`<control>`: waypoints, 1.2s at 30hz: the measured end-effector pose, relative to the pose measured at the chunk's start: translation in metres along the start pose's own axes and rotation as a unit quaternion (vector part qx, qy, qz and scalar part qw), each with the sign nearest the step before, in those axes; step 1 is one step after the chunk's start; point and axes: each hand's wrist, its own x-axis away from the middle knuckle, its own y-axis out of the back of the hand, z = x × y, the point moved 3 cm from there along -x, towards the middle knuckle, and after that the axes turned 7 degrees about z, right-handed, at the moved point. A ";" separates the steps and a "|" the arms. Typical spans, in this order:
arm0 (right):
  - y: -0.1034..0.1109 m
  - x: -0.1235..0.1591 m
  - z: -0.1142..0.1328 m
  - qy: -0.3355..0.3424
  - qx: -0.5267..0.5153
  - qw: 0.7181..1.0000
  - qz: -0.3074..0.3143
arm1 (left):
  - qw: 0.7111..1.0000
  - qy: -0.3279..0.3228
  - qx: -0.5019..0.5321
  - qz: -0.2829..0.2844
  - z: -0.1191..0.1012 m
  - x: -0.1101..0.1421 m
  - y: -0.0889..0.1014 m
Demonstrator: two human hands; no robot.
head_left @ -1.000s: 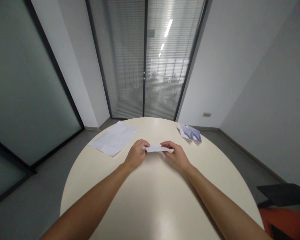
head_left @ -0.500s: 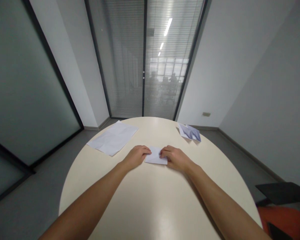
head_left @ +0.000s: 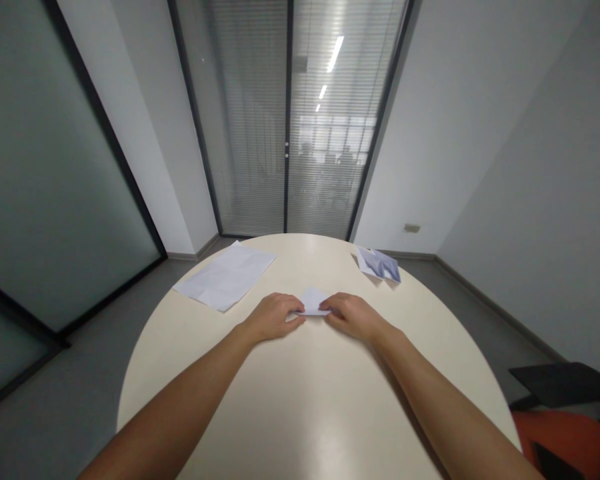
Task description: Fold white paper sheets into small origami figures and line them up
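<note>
A small folded piece of white paper (head_left: 313, 303) lies low over the middle of the table, between my two hands. Its near edge is turned up in a straight fold, and a pointed part sticks out on the far side. My left hand (head_left: 279, 316) pinches the left end of that fold between thumb and fingers. At the right end, my right hand (head_left: 353, 315) grips the fold the same way. The fingers cover both ends of the paper.
The round cream table (head_left: 305, 400) fills the lower view. A large white sheet (head_left: 226, 275) lies at its far left, and a creased, folded paper (head_left: 379, 264) stands partly raised at the far right. A red and black chair (head_left: 570, 440) is beyond the right edge.
The paper was lifted edge-on, then laid flat on the table as a rectangle. Now its near edge is folded up, and both hands have closed on the fold's ends.
</note>
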 end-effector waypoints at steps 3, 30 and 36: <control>0.002 0.000 0.000 -0.017 -0.003 1.000 0.002 | 1.000 0.016 0.007 0.012 0.003 -0.002 -0.001; -0.015 -0.012 -0.023 -0.148 -0.106 0.978 -0.100 | 0.992 0.112 -0.037 -0.049 0.003 -0.012 -0.007; -0.017 -0.015 -0.018 -0.164 -0.078 0.978 -0.099 | 0.993 0.092 -0.048 -0.055 0.005 -0.009 -0.008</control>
